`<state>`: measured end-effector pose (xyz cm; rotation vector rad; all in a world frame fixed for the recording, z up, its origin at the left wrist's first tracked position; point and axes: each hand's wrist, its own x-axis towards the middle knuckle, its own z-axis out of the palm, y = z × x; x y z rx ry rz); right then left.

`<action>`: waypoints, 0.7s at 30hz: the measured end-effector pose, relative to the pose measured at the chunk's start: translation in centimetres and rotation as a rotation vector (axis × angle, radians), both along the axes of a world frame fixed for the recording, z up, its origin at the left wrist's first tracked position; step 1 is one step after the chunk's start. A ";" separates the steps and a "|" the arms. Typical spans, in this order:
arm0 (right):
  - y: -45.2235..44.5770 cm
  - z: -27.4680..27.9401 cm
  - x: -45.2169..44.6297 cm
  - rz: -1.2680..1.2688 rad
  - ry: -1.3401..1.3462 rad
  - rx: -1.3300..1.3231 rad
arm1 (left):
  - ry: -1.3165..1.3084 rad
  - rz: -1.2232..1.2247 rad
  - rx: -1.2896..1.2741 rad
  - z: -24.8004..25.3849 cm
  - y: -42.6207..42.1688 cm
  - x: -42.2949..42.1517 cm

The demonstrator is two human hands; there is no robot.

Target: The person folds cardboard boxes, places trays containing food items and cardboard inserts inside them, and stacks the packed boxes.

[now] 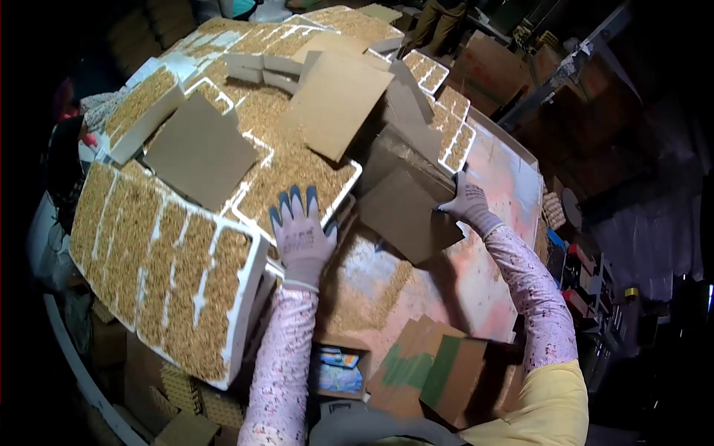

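My left hand (303, 234), in a pale glove with dark blue fingertips, lies with fingers spread on the near edge of a white foam tray (355, 175) filled with golden-brown husk-like bits (294, 175). At the right, my gloved right hand (470, 204) grips the edge of a brown cardboard sheet (409, 212), which slants over the table beside the tray. More cardboard lies behind it, including a large light sheet (338, 104). Another flat cardboard sheet (201, 152) rests on the filled trays to the left of my left hand.
A large divided foam tray (160, 271) of the same bits overhangs the left side. Loose bits are scattered on the stained tabletop (476, 271). An open cardboard box (424, 372) with green tape stands nearest me. Behind the table, a person's legs (439, 22) show.
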<state>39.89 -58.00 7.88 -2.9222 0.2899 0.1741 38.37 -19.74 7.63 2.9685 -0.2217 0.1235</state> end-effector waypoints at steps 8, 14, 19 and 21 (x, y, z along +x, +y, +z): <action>3.1 4.1 -12.7 0.175 0.099 0.126 | -0.222 -0.240 -0.263 1.4 2.4 -9.5; 3.0 0.6 -16.7 0.390 0.096 0.090 | 0.229 -0.326 -0.258 -0.9 5.8 -25.9; 6.8 5.5 -17.8 0.224 0.031 0.136 | 0.065 -0.551 0.224 -6.8 7.0 -27.2; 6.9 6.6 -18.3 0.240 -0.077 0.146 | 0.124 -0.474 0.245 -6.6 7.1 -26.7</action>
